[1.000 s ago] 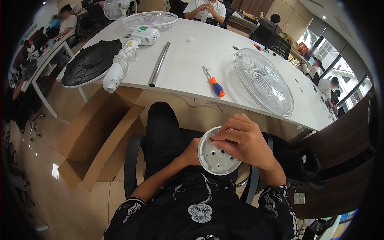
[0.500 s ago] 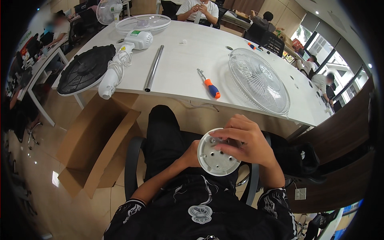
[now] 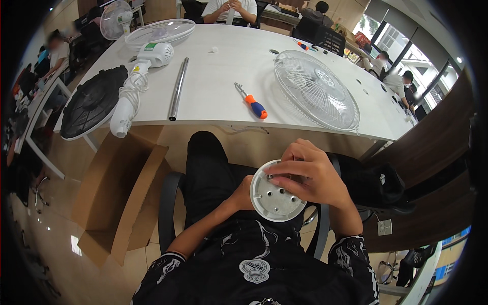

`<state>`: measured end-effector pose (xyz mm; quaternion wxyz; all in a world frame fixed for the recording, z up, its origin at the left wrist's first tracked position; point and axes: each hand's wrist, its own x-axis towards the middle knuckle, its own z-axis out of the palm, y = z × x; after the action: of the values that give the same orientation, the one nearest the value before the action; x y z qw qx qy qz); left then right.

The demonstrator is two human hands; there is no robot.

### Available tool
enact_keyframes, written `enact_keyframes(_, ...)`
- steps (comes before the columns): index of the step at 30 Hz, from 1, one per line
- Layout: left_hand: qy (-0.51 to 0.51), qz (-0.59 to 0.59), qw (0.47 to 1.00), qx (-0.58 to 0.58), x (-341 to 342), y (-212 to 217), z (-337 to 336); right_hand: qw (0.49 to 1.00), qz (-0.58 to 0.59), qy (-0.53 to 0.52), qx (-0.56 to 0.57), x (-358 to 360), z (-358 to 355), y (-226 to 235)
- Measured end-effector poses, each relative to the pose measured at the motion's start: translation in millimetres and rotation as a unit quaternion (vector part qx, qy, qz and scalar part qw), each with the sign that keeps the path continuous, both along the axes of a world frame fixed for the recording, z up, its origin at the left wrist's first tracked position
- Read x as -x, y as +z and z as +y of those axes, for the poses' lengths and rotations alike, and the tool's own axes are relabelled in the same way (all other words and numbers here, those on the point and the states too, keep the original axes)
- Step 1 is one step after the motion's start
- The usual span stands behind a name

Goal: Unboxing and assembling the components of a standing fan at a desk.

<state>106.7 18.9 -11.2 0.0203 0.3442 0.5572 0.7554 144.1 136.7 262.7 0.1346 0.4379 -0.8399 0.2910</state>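
Note:
Over my lap, a round, shallow white part (image 3: pixel 268 202) with a raised rim and several small holes faces up. Its kind is not certain. My left hand (image 3: pixel 243 194) grips it at the left edge, the fingers partly hidden behind it. Above its upper half is my right hand (image 3: pixel 312 175), thumb and index finger brought close together over one hole. A small dark metallic spot shows at those fingertips; whether it is a loose piece or part of the disc, I cannot make out.
On the white table (image 3: pixel 213 104) lie an orange-and-blue screwdriver (image 3: pixel 255 107), a metal tube (image 3: pixel 179 89), a wire fan guard (image 3: pixel 317 91), a white fan motor unit (image 3: pixel 133 94) with coiled cord and a black round base (image 3: pixel 95 101). A cardboard box (image 3: pixel 119 193) stands open on the floor.
The view has shifted slightly, so the table things appear further left and up. My right thumb and index finger have come nearer the upper-left hole. The left hand still holds the part.

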Motion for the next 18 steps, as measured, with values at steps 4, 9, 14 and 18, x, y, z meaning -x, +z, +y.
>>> enact_keyframes(4,-0.008,0.017,1.000,0.010,-0.8,-1.4,-1.6,0.999,0.038,-0.001,-0.015,-1.1,3.4,-0.6)
enact_keyframes(9,-0.013,0.041,0.999,0.032,-3.2,19.2,-3.0,0.999,0.001,-0.037,-0.014,-4.2,9.3,0.4)
enact_keyframes(14,-0.014,0.034,0.997,0.063,-4.0,29.1,-0.8,0.999,0.012,-0.032,-0.009,-5.0,6.1,-2.7)
enact_keyframes(18,-0.025,0.052,0.997,0.045,-4.2,29.9,0.4,0.998,0.022,-0.043,-0.030,-7.9,6.1,-1.9)
